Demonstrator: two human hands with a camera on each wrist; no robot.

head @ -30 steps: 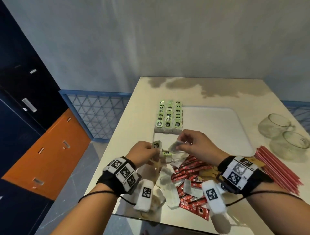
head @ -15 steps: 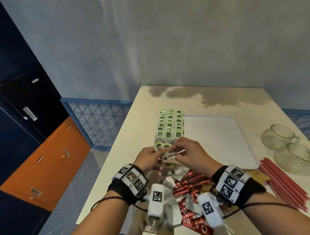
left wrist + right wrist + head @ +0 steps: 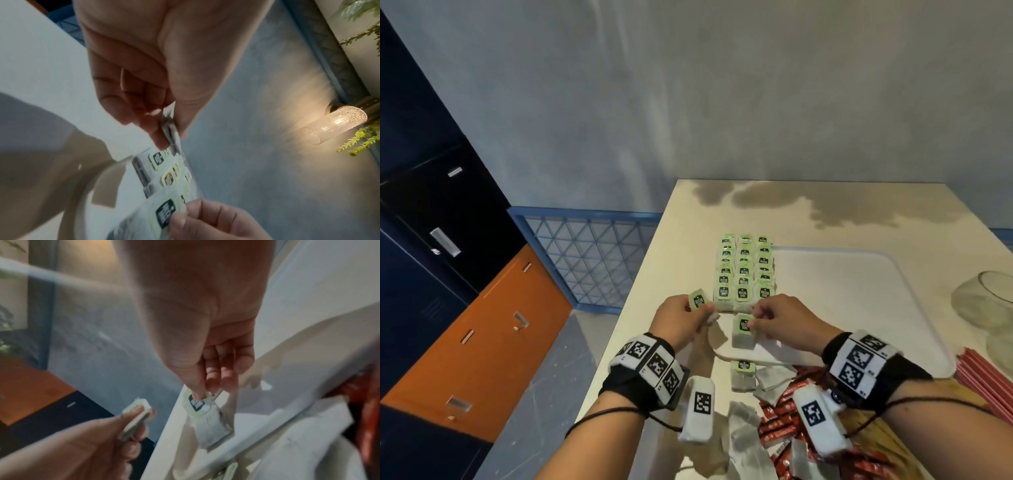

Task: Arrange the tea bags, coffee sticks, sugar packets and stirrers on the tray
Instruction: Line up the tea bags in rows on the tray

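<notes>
Rows of green-tagged tea bags (image 3: pixel 744 274) fill the left end of the white tray (image 3: pixel 859 308). My right hand (image 3: pixel 755 319) pinches the tag of one tea bag (image 3: pixel 743 331), which lies on the tray's near-left corner just below the rows. The right wrist view shows the same pinch on that tea bag (image 3: pixel 208 421). My left hand (image 3: pixel 697 308) hovers left of the rows, off the tray's corner, and grips another tea bag (image 3: pixel 699 301) between thumb and fingers, also seen in the left wrist view (image 3: pixel 170 129). Loose tea bags (image 3: pixel 743 375) and red coffee sticks (image 3: pixel 780 421) lie near me.
Red stirrers (image 3: pixel 989 373) lie to the right of the tray. Two glass cups (image 3: pixel 983 301) stand at the table's right edge. The table's left edge drops off just beside my left hand, with orange and dark cabinets (image 3: pixel 482 325) beyond.
Both hands moved forward from the loose pile to the tray and drew apart. The right hand lowered its tea bag onto the tray's near-left corner; the left still holds its own.
</notes>
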